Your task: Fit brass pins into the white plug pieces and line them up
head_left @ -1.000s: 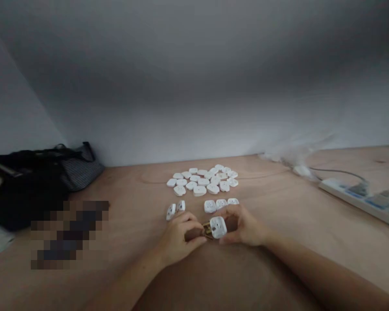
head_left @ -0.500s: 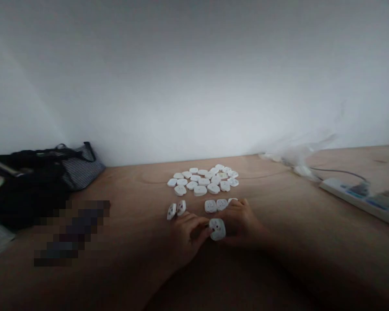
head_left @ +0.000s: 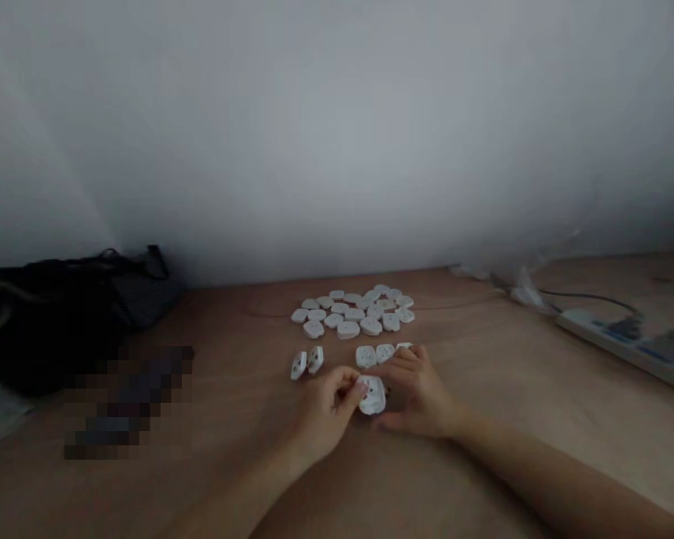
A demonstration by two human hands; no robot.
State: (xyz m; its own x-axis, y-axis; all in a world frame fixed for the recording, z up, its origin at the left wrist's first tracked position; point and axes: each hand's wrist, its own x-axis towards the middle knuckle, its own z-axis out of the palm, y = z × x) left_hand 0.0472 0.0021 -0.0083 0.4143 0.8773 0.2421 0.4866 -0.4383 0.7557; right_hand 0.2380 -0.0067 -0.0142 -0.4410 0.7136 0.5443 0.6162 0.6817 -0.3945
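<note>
Between my two hands is a white plastic socket piece [head_left: 372, 394] with round holes in its face, and its back is hidden. My left hand [head_left: 326, 410] presses its fingertips on the piece's left edge. My right hand [head_left: 419, 393] cups its right side, with fingers reaching toward a row of similar pieces. These lie on the wooden table [head_left: 511, 367]: one [head_left: 365, 357], another [head_left: 385, 353], and a third [head_left: 404, 346] partly behind my right fingers. Left of my hands lie two more [head_left: 298, 365] [head_left: 315, 359]. Several others form a cluster [head_left: 348, 330] farther ahead.
A black bag [head_left: 50, 322] with a striped part sits at the left, near a pixelated patch [head_left: 129, 400]. At the right lie a white power strip [head_left: 612, 337] with plugged-in cables and some clear plastic wrap [head_left: 522, 290]. A wall rises behind the table.
The brass metal and brown part at the held piece's left side no longer show. My hands have drawn slightly apart, and the held piece now sits with its face toward me.
</note>
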